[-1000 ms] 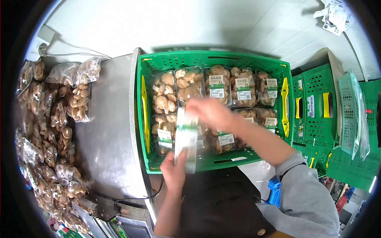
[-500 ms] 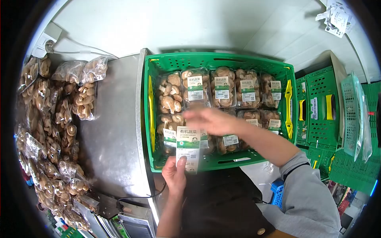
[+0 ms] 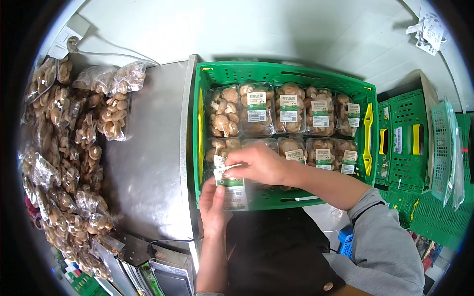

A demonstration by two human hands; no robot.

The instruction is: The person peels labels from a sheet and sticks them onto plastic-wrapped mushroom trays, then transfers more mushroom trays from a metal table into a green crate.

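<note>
Head view, lower centre: left hand [image 3: 213, 203] grips a label strip [image 3: 232, 190], right hand [image 3: 259, 164] pinching one label's corner. Behind them a green crate [image 3: 368, 93] holds mushroom packs [image 3: 289, 108] beside a steel table [image 3: 143, 163]. Bagged mushrooms [image 3: 74, 138] crowd the left before a white wall [image 3: 247, 29].

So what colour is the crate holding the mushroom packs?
Green crate, with yellow handles, clearest in the head view.

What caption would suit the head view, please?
Both hands peel a label from a label strip over a green crate of packed mushrooms.
</note>
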